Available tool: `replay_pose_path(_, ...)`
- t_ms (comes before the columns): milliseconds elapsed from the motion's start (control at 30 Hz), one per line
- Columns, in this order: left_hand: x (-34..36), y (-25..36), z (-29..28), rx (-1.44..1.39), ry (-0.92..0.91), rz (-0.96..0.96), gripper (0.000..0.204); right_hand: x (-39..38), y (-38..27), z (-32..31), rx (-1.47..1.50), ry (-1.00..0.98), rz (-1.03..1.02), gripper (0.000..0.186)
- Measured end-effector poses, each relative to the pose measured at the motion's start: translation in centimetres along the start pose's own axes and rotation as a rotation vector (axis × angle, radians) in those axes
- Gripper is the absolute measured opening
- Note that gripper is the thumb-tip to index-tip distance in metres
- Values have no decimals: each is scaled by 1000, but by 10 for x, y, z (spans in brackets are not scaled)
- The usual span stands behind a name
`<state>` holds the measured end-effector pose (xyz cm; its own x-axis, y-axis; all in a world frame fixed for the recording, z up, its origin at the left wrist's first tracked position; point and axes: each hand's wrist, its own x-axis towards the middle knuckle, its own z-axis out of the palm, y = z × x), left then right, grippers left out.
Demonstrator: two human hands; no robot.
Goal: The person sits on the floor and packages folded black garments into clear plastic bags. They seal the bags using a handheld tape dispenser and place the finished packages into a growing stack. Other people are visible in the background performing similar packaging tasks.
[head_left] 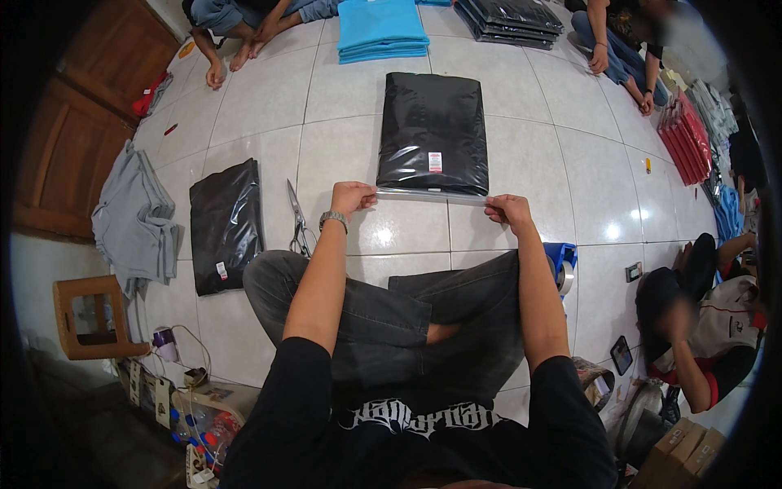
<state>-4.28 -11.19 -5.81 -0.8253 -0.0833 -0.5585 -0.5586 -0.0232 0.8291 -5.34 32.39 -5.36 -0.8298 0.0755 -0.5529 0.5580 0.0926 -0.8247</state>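
A folded black garment in a clear plastic bag (432, 122) lies flat on the tiles in front of me, with a small red and white label near its lower edge. My left hand (353, 198) pinches the left corner of the bag's near flap. At the opposite corner, my right hand (508, 212) pinches the same flap, which stretches straight between them. A pair of scissors (298, 216) rests on the floor just left of my left hand. Farther left lies another bagged black garment (226, 224), also labelled.
Folded blue garments (383, 31) and bagged dark ones (511, 20) are stacked ahead. Red bagged garments (683, 138) stand at right. A blue tape dispenser (562, 265) sits by my right knee. Grey cloth (137, 216) and a brown stool (90, 318) are left. Other people sit around.
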Motion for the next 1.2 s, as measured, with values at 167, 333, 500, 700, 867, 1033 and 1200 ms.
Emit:
replay_pose_path(167,-1,-2,3,-54,47,34,13,0,-1,1,12,-9,-4,14)
replay_pose_path(333,-2,1,6,-36,72,115,18,3,1,-1,62,-13,-6,10)
replay_pose_path(500,1,-1,16,-93,110,162,23,2,4,-1,76,49,-64,10)
replay_pose_path(700,14,-14,4,59,142,303,14,3,-2,11,21,-2,-188,10)
replay_pose_path(867,5,-9,16,149,157,327,18,-2,6,4,-17,12,-254,14)
replay_pose_path(1033,3,-8,14,238,168,343,22,2,14,3,-23,-5,-289,17)
replay_pose_path(1200,7,-15,8,373,216,435,20,11,18,5,-81,-46,-334,20)
